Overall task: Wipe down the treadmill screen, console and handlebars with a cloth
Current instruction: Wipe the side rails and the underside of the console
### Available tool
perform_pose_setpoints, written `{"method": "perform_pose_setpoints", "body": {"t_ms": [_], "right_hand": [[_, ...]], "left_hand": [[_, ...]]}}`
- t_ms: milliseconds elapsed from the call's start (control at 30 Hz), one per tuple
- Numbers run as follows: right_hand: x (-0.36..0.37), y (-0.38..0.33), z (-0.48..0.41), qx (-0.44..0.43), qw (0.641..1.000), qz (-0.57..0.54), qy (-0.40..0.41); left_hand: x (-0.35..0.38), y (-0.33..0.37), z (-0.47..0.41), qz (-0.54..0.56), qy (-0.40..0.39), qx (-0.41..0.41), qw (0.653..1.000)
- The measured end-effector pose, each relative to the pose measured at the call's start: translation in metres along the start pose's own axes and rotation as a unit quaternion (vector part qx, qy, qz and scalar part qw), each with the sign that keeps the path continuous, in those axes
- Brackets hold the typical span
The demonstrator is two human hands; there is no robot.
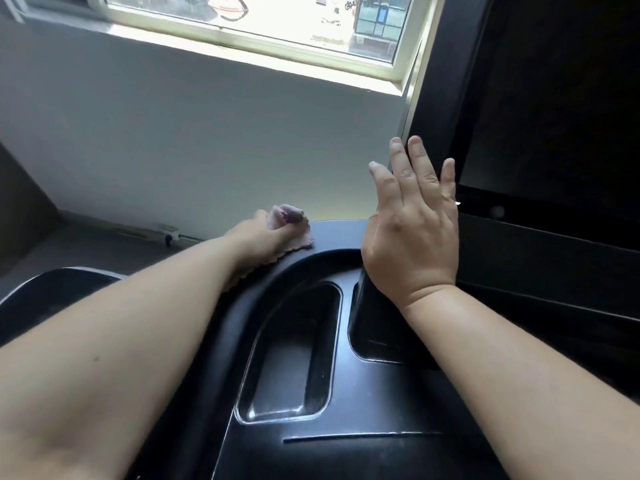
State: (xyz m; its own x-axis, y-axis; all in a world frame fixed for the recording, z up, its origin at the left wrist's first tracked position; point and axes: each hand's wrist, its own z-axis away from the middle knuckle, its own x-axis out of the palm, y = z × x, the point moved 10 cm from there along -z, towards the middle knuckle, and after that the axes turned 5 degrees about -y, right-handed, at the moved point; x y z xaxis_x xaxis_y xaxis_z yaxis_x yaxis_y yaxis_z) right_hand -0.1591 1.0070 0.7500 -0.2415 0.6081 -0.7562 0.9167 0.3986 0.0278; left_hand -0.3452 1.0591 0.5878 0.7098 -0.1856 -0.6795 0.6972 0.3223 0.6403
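The black treadmill console (363, 403) fills the lower middle, with two recessed trays in its top. Its dark screen (554, 98) rises at the right. My left hand (258, 237) reaches over the console's far left edge and grips a pinkish cloth (294, 225), pressing it onto the black rim. My right hand (412, 223) is raised above the console with straight, spread fingers, holding nothing, just left of the screen's frame.
A grey wall and a bright window (256, 22) lie beyond the console. A black handlebar or side arm (52, 289) curves at the lower left. The floor shows at the far left.
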Motion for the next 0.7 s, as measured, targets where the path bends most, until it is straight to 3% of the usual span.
{"method": "perform_pose_setpoints", "body": {"t_ms": [100, 267, 400, 500, 700], "right_hand": [[-0.001, -0.002, 0.0, -0.004, 1.0, 0.002, -0.012], [0.014, -0.027, 0.016, -0.106, 0.989, 0.017, -0.101], [0.055, -0.071, 0.05, -0.177, 0.942, 0.023, -0.284], [0.091, -0.084, 0.077, -0.153, 0.888, 0.008, -0.433], [0.102, -0.085, 0.088, -0.13, 0.874, -0.021, -0.468]], "left_hand": [[0.0, -0.015, 0.018, -0.013, 0.008, -0.001, 1.0], [-0.009, -0.08, 0.074, -0.04, 0.096, -0.086, 0.991], [0.005, -0.102, 0.104, 0.028, 0.085, -0.102, 0.991], [-0.002, -0.095, 0.075, 0.054, 0.081, -0.125, 0.987], [-0.004, -0.05, 0.019, -0.018, 0.031, -0.048, 0.998]]}}
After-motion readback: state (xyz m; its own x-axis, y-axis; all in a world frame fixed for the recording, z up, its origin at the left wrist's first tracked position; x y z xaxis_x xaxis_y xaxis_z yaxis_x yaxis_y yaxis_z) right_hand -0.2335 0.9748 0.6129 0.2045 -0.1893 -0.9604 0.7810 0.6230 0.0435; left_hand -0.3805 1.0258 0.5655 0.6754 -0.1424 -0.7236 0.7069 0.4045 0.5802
